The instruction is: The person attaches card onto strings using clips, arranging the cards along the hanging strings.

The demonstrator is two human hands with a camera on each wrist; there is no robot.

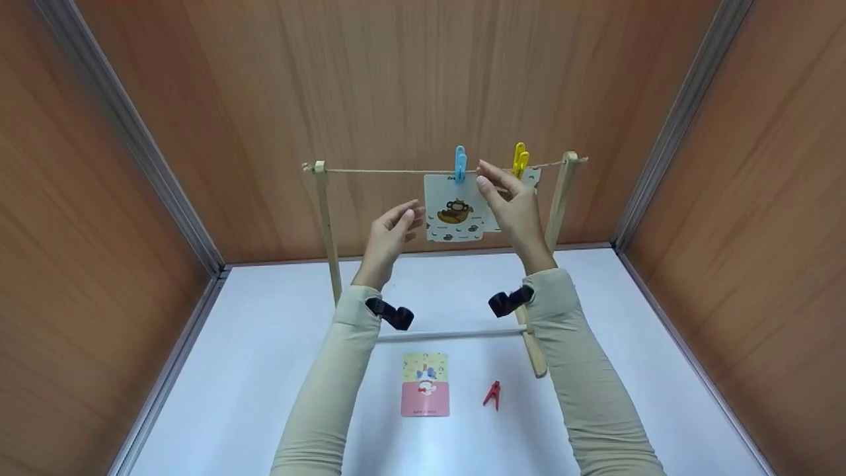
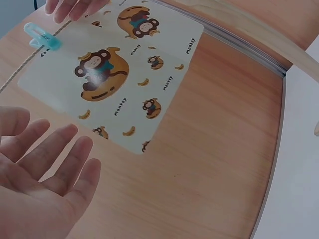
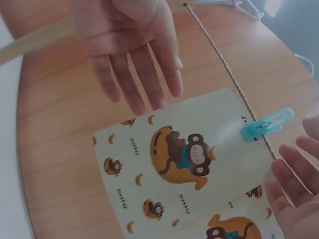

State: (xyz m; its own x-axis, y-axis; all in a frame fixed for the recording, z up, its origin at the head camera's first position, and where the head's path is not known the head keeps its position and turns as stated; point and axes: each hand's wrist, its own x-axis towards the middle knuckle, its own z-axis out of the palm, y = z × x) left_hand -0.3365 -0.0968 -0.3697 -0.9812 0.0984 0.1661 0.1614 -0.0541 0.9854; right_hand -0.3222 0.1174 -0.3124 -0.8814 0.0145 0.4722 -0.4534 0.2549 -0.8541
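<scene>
A white card (image 1: pixel 455 211) printed with a monkey on a banana hangs from the string (image 1: pixel 380 171), clamped by a light blue clothespin (image 1: pixel 460 164). My left hand (image 1: pixel 391 235) hovers by the card's left edge, fingers loosely spread, apart from it in the left wrist view. Close to the string, right of the blue clothespin, is my right hand (image 1: pixel 519 211); its fingers are relaxed and grip nothing visible. Behind it, a second monkey card (image 1: pixel 531 177) hangs partly hidden under a yellow clothespin (image 1: pixel 521 158).
A wooden stand holds the string between its left post (image 1: pixel 325 225) and right post (image 1: pixel 560 198); a white crossbar (image 1: pixel 456 334) runs low. On the white table lie a pink and yellow card (image 1: pixel 425 385) and a red clothespin (image 1: pixel 493 395). Wood panels surround the table.
</scene>
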